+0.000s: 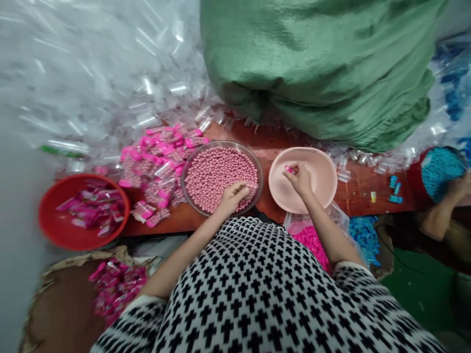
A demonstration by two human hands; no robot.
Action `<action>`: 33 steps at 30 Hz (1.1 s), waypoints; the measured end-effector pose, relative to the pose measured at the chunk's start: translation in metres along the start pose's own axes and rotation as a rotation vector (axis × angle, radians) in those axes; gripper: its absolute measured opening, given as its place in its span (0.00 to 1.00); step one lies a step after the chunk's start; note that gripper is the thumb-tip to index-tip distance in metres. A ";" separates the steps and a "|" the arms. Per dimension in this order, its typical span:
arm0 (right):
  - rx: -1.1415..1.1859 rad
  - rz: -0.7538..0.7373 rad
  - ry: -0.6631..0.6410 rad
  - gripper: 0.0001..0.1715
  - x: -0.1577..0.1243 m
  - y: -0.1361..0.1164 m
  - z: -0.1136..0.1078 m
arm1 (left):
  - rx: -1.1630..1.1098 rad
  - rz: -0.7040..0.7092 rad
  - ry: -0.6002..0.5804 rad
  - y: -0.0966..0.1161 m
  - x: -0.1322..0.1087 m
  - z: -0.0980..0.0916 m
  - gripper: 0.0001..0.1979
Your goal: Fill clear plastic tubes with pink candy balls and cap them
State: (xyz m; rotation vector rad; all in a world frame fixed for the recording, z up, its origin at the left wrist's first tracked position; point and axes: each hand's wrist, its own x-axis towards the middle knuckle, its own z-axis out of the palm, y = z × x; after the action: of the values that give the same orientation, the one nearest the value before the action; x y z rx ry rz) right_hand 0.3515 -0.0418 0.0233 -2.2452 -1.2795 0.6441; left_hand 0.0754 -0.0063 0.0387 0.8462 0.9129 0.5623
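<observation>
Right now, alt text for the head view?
Left hand dips into a clear bowl of pink beads; right hand pinches a pink piece over a pink bowl. Pink packets lie beside; a green sack looms behind.

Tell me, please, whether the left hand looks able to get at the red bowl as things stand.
Probably yes. The left hand rests on the beads in the glass bowl; the red bowl sits further left, with only low packets between them, so nothing tall blocks the way.
</observation>
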 end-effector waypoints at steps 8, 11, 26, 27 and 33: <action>0.366 -0.278 -0.338 0.21 -0.069 -0.101 0.039 | -0.219 0.086 0.029 0.005 -0.004 -0.004 0.27; 0.635 -0.106 -0.469 0.20 -0.074 -0.107 0.042 | -0.243 0.123 0.035 0.002 -0.016 -0.015 0.26; 0.288 -0.624 -0.375 0.21 -0.068 -0.138 0.015 | 0.368 0.385 0.189 -0.001 -0.048 -0.028 0.17; 0.247 -0.671 -0.381 0.21 -0.070 -0.138 0.016 | 0.394 0.399 0.195 -0.001 -0.049 -0.028 0.17; 0.076 -0.830 -0.328 0.16 -0.079 -0.130 0.022 | 0.478 0.478 0.243 0.000 -0.053 -0.024 0.14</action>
State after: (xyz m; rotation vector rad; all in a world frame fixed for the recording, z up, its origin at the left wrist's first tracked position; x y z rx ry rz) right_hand 0.2174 -0.0486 0.0986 -1.3651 -2.1043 0.7127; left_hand 0.0277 -0.0355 0.0539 1.4726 1.0926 0.8922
